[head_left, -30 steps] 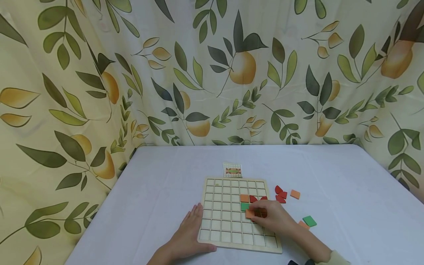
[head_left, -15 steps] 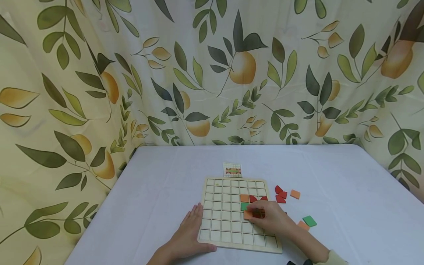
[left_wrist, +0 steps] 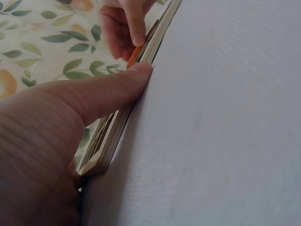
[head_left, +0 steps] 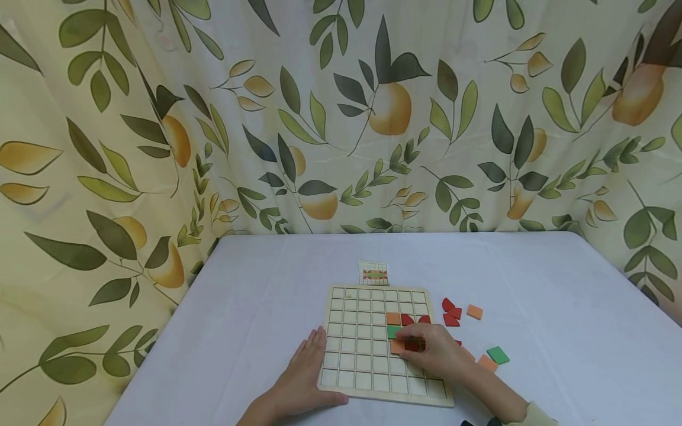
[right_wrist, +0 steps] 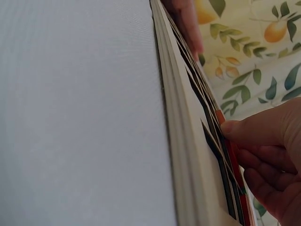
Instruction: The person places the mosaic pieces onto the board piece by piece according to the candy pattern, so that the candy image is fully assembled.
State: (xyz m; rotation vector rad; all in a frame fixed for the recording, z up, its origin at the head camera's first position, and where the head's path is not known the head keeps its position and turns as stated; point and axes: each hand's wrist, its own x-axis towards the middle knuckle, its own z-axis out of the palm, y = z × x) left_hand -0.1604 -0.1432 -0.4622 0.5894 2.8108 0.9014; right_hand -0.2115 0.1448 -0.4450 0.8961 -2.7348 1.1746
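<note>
A pale wooden grid board (head_left: 362, 378) lies on the table. My left hand (head_left: 303, 378) steadies its near left corner, fingers straight along the left side and thumb (left_wrist: 120, 89) against the front edge. Over the right half, my right hand (head_left: 439, 352) pinches an orange square tile (head_left: 396, 347) between thumb and fingertips, right at a grid cell. Just beyond that tile sit a green tile (head_left: 393, 332) and another orange tile (head_left: 393, 318), with red pieces (head_left: 407, 319) beside them. More red pieces are partly hidden under my right hand.
A small pattern card (head_left: 374, 274) lies beyond the board's far edge. To the right are loose red pieces (head_left: 451, 320), an orange tile (head_left: 475, 312), a green tile (head_left: 498, 355) and another orange one (head_left: 487, 362) near my forearm. A leaf-print curtain (head_left: 341, 177) hangs behind the table.
My right hand has shifted slightly left with the orange tile, which now lines up under the green tile. My left hand has stayed in place.
</note>
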